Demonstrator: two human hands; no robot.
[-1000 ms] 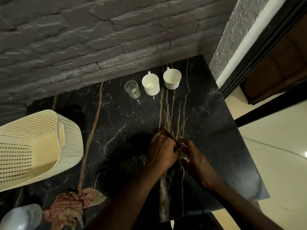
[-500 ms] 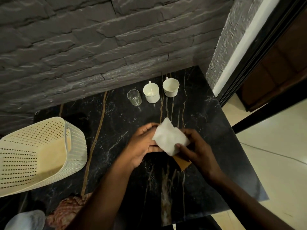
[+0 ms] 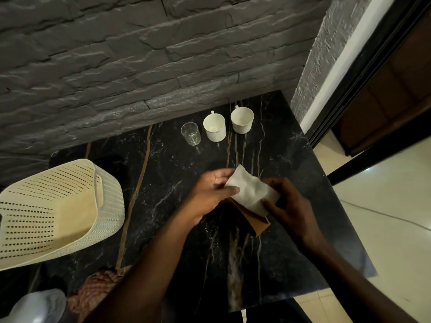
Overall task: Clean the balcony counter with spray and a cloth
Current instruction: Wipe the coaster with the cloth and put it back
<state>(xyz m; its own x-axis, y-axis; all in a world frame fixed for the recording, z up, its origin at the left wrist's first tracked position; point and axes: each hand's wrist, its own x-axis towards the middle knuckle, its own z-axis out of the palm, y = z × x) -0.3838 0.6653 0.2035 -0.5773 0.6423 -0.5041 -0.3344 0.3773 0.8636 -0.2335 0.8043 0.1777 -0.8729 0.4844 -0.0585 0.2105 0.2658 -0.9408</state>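
A white folded cloth (image 3: pixel 250 191) is held above the black marble counter (image 3: pixel 182 220), near its middle. My left hand (image 3: pixel 210 194) pinches the cloth's left edge with thumb and fingers. My right hand (image 3: pixel 289 206) grips its lower right corner. Under the cloth a brown flat packet (image 3: pixel 256 223) sticks out, seemingly held against my right hand. No spray bottle is identifiable; a pale rounded object (image 3: pixel 35 306) sits at the bottom left corner, too blurred to name.
A clear glass (image 3: pixel 191 134) and two white mugs (image 3: pixel 214 127), (image 3: pixel 242 119) stand in a row by the stone wall. A cream perforated basket (image 3: pixel 53 210) lies tilted at the left. A striped rag (image 3: pixel 93 290) lies at the front left edge. The counter ends at right above a tiled floor (image 3: pixel 384 217).
My hands lifted off the counter and drew the white cloth out of the brown packet. The cloth now hangs more spread between both hands.
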